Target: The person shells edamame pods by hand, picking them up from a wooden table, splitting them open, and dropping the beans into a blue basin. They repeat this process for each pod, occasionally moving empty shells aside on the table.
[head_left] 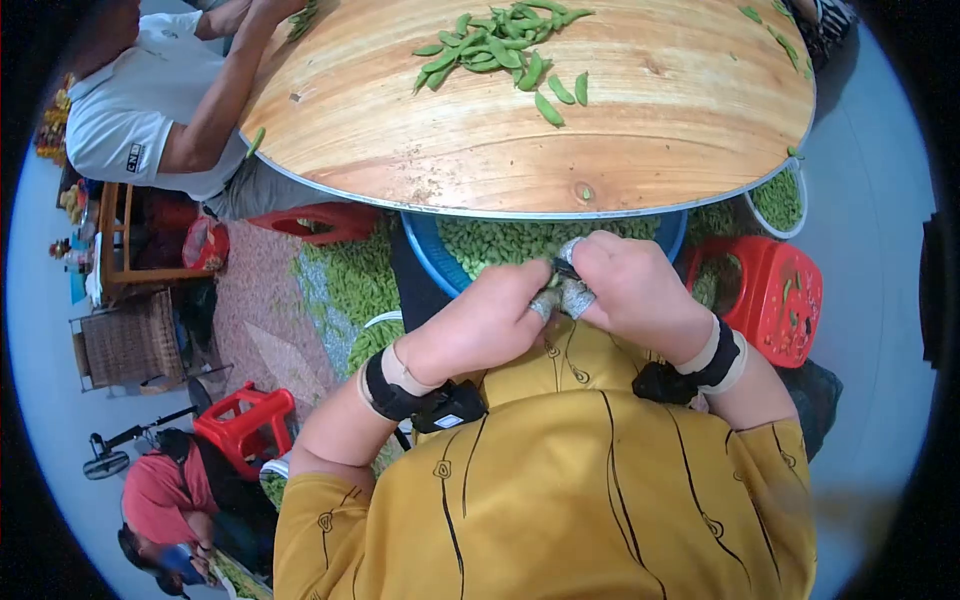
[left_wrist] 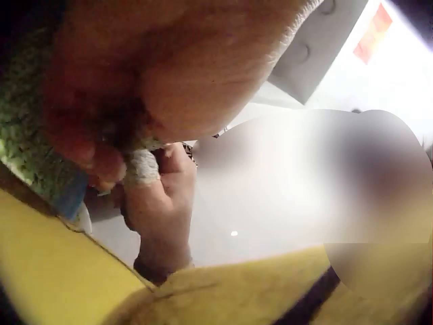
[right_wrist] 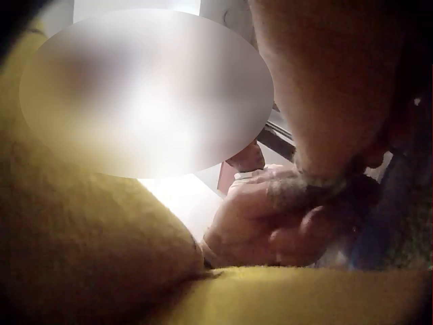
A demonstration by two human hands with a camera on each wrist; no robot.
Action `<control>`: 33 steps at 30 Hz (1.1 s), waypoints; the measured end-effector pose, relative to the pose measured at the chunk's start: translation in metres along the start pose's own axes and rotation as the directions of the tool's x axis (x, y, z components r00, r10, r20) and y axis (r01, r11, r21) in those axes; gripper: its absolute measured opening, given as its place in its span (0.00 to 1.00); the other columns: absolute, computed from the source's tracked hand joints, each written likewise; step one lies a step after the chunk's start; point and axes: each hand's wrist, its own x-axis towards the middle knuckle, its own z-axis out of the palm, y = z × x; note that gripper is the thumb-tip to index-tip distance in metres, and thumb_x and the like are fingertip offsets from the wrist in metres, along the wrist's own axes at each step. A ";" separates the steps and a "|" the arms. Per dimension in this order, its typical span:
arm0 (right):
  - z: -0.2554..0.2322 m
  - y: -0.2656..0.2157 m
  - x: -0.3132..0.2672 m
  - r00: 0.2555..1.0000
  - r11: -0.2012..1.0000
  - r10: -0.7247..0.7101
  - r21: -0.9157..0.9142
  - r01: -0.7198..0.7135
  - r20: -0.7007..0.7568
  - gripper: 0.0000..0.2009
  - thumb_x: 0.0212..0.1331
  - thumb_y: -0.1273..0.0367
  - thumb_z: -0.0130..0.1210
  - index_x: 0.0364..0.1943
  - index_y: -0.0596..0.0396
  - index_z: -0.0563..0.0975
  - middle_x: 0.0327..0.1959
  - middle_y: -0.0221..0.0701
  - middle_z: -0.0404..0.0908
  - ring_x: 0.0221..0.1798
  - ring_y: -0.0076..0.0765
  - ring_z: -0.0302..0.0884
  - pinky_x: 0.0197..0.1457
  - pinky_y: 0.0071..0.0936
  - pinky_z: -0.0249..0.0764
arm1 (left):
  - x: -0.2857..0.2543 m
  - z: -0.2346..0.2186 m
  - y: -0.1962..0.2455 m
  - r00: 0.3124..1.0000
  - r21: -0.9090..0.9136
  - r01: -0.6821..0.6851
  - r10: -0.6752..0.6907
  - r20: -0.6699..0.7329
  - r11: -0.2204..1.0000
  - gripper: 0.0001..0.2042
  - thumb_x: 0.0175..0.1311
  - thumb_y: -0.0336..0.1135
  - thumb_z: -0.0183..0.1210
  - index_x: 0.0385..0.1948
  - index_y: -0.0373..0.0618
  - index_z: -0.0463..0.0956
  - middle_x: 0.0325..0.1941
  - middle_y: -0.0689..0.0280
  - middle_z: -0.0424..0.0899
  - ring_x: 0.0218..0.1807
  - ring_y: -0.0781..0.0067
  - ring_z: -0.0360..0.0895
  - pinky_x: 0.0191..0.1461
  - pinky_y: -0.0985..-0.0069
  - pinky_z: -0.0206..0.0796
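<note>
My left hand (head_left: 485, 315) and right hand (head_left: 640, 290) meet fingertip to fingertip over the near rim of a blue basin (head_left: 428, 256). Pale tape wraps (head_left: 577, 298) cover some of the fingers. Both hands pinch a green bean pod (head_left: 554, 283), mostly hidden by the fingers; a small dark piece (head_left: 566, 268) shows at the right fingertips. Shelled green beans (head_left: 480, 240) fill the basin below. In the left wrist view the curled left hand (left_wrist: 183, 61) hides the work, with the taped right thumb (left_wrist: 142, 168) beside it.
A wooden table (head_left: 400, 150) bearing a heap of bean pods (head_left: 500, 45) overhangs the basin. Red stools (head_left: 790, 300) stand at both sides. More pods (head_left: 350, 280) lie at left, and a white bucket (head_left: 780, 200) stands at right. A person in white (head_left: 150, 110) sits at the table.
</note>
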 end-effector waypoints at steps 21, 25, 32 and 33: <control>0.006 0.005 0.004 0.998 0.990 0.045 0.133 -0.038 -0.048 0.11 0.42 0.70 0.59 0.28 0.59 0.69 0.26 0.44 0.72 0.33 0.56 0.72 0.35 0.44 0.69 | -0.001 -0.003 0.019 0.971 -0.262 0.238 -0.224 0.083 0.935 0.09 0.56 0.18 0.41 0.35 0.35 0.70 0.30 0.66 0.78 0.27 0.79 0.73 0.33 0.81 0.67; 0.006 0.012 0.003 0.996 0.967 0.072 0.249 -0.057 -0.052 0.10 0.43 0.71 0.58 0.29 0.60 0.70 0.27 0.43 0.72 0.33 0.55 0.72 0.36 0.42 0.69 | -0.004 -0.001 0.008 0.975 -0.571 0.217 -0.200 0.093 0.792 0.08 0.61 0.21 0.43 0.37 0.37 0.71 0.30 0.68 0.78 0.27 0.82 0.71 0.32 0.82 0.66; 0.002 0.008 0.000 0.991 0.985 0.037 0.174 -0.014 -0.129 0.09 0.43 0.73 0.57 0.30 0.60 0.72 0.29 0.43 0.72 0.34 0.53 0.72 0.36 0.41 0.70 | -0.006 -0.001 -0.003 0.960 -0.408 0.226 -0.273 -0.062 0.885 0.06 0.65 0.27 0.46 0.35 0.39 0.73 0.26 0.71 0.76 0.24 0.86 0.69 0.28 0.84 0.64; 0.000 0.005 -0.002 0.988 0.992 0.052 0.122 -0.034 -0.145 0.08 0.43 0.74 0.56 0.30 0.60 0.72 0.29 0.42 0.72 0.34 0.53 0.72 0.36 0.41 0.70 | -0.006 0.000 -0.004 0.954 -0.333 0.213 -0.268 -0.130 0.919 0.05 0.65 0.27 0.47 0.34 0.39 0.73 0.25 0.71 0.76 0.24 0.86 0.69 0.27 0.84 0.64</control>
